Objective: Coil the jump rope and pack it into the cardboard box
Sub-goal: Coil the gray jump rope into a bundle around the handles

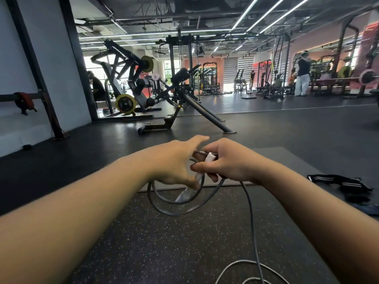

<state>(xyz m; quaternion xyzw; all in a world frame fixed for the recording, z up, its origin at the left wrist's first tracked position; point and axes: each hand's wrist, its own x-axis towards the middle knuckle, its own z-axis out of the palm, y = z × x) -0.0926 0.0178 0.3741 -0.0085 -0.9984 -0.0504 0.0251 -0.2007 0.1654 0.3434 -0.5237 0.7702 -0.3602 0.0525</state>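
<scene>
While both hands are meeting, right hand (pixel 229 160) grip clamping jump rope (pixel 180 210) white handle (pixel 210 157), coils hanging below, left hand (pixel 174 162) fingers spread apart, loose rope trailing on floor (pixel 164 242).

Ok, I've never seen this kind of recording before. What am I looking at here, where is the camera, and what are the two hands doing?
There is no machine: the single picture comes from a camera worn on a person's head, looking forward and down in a gym. The two bare forearms reaching out are that person's own. The right hand is closed around a few grey loops of the jump rope and a white handle. The left hand is at the same bundle, fingers partly spread; its grip is hidden. More rope trails down to the speckled floor. A black strap lies on the right. No cardboard box is in view.
</scene>
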